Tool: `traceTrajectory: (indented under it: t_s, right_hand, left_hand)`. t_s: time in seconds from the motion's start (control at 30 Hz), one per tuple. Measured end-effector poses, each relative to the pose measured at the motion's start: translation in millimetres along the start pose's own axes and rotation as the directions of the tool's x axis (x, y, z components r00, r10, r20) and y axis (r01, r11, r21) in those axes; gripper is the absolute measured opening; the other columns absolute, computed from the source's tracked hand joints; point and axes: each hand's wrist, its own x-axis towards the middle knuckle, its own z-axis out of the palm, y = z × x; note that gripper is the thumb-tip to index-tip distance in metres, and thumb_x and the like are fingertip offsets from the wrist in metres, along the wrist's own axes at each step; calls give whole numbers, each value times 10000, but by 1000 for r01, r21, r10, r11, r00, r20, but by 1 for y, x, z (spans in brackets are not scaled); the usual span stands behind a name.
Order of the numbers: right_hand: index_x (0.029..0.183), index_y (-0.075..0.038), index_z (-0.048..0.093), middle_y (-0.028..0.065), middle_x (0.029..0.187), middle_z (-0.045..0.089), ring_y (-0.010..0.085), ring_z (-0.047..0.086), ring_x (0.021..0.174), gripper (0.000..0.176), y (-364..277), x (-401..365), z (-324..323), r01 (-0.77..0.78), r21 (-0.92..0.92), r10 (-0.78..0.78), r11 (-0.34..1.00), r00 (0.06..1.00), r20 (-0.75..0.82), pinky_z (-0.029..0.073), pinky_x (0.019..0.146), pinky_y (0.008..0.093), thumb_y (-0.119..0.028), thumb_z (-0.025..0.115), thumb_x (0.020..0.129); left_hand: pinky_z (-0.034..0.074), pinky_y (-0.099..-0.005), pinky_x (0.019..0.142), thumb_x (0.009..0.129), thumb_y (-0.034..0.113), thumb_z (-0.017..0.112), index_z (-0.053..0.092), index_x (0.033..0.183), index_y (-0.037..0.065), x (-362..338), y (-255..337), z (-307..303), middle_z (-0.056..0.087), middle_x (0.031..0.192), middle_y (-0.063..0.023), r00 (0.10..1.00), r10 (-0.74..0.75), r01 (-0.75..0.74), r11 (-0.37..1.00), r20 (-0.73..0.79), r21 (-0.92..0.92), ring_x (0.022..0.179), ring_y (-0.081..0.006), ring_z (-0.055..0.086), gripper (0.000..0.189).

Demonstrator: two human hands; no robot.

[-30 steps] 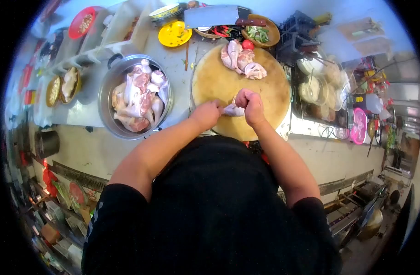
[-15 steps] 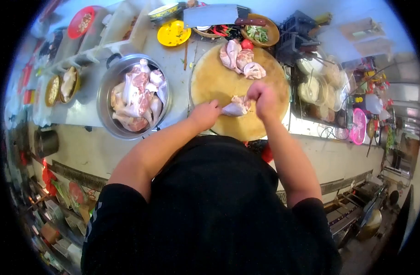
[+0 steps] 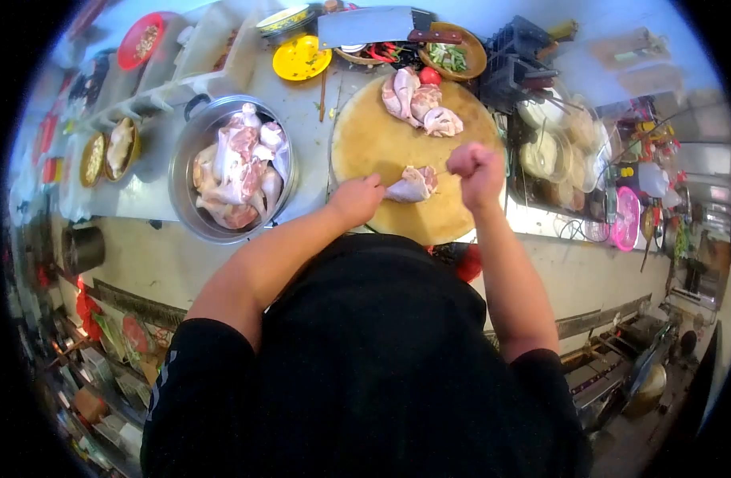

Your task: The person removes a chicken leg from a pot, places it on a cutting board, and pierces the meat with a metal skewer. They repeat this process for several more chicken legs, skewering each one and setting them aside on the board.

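Head view, notes from the remote desk.

**Desk:** Where are the hands?

**Me:** I read the left hand (image 3: 356, 199) as closed round the narrow end of a pale pink raw chicken leg piece (image 3: 413, 185). It pins the piece to the near half of the round yellow-brown wooden chopping board (image 3: 373, 139). The right hand (image 3: 477, 167) is curled into a fist just beside the meaty end. A thin strand may run from fist to meat, but it is too fine for me to tell, so I can't say what the fist pinches.

**Desk:** Around them?

**Me:** There is a heap of raw chicken pieces (image 3: 417, 103) at the board's far edge, with a small red tomato (image 3: 430, 76) touching it. A wide steel cleaver (image 3: 365, 25) lies beyond the board. On the bench to the left sits a large round steel basin (image 3: 174, 179) full of raw chicken.

**Desk:** How would you do it well?

**Me:** My judgement is that the wet skin is slippery. I'd keep the left grip firm on the bone end, with the piece flat on the board. The right hand should pull along the piece rather than upward, so nothing twists loose.
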Motion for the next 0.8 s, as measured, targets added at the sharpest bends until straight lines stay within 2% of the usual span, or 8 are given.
traceTrajectory:
  t_s: [0.1, 0.2, 0.3, 0.37, 0.57, 0.63, 0.7, 0.8]
  right_hand:
    - [593, -88, 342, 41, 567, 324, 190, 344, 574, 310, -8, 2, -1, -87, 81, 88, 993, 996, -7, 312, 588, 326, -278, 402, 831]
    - [585, -89, 334, 44, 568, 326, 188, 344, 574, 317, -14, -4, 0, -24, -18, 26, 1000, 997, 74, 312, 589, 324, -280, 400, 830]
    - [571, -90, 317, 44, 569, 324, 184, 343, 577, 328, -12, -10, -7, 96, 47, -96, 994, 995, -6, 309, 589, 321, -278, 398, 827]
    - [557, -90, 299, 39, 570, 314, 183, 341, 575, 336, 3, -10, -4, -21, -166, 24, 986, 1000, 15, 309, 588, 323, -268, 395, 825]
    - [573, -76, 319, 47, 577, 344, 182, 344, 579, 311, -18, -5, -4, 149, 29, -147, 988, 988, -54, 309, 594, 317, -238, 377, 832]
    - [579, -77, 323, 42, 577, 324, 186, 345, 580, 294, 3, -2, -5, -4, -186, -1, 983, 1000, -25, 308, 593, 320, -209, 364, 838]
    - [578, -79, 321, 45, 580, 327, 188, 349, 581, 296, 5, 2, -7, 15, -119, -12, 993, 1000, 26, 313, 595, 322, -207, 361, 842]
    - [582, -78, 329, 44, 579, 344, 185, 352, 575, 302, -12, 0, -2, 139, 43, -137, 989, 989, -58, 320, 584, 326, -231, 374, 838]
  left_hand:
    - [518, -433, 739, 861, 149, 562, 634, 945, 56, 6, -3, 2, 574, 965, -131, 1000, 2, -2, 1000, -7, 16, 865, -319, 623, 144]
    - [518, -435, 739, 853, 145, 565, 635, 949, 57, 1, -3, -1, 574, 966, -130, 1000, 0, -1, 999, 28, 37, 863, -318, 624, 147]
    - [514, -457, 727, 876, 169, 543, 635, 970, 68, 5, -4, 8, 575, 965, -133, 999, 5, -6, 1000, 38, 30, 842, -335, 625, 166]
    - [510, -477, 716, 900, 195, 523, 633, 991, 75, 8, -7, 6, 577, 962, -136, 1000, 0, -1, 999, 27, 38, 821, -353, 625, 187]
    - [512, -471, 719, 892, 180, 525, 627, 1006, 81, 4, -4, 6, 576, 976, -130, 999, 23, -25, 999, 42, 43, 817, -348, 627, 182]
    - [515, -467, 723, 882, 171, 528, 626, 1000, 78, 4, -6, 5, 577, 981, -131, 1000, 13, -13, 999, 6, 45, 835, -343, 629, 179]
    - [516, -464, 723, 875, 166, 534, 626, 996, 77, 5, -5, -1, 577, 977, -133, 1000, -13, 11, 999, 29, 53, 845, -342, 628, 177]
    - [518, -463, 724, 863, 155, 543, 627, 984, 68, 4, -1, 0, 579, 967, -136, 998, -20, 17, 999, 65, 45, 865, -337, 629, 171]
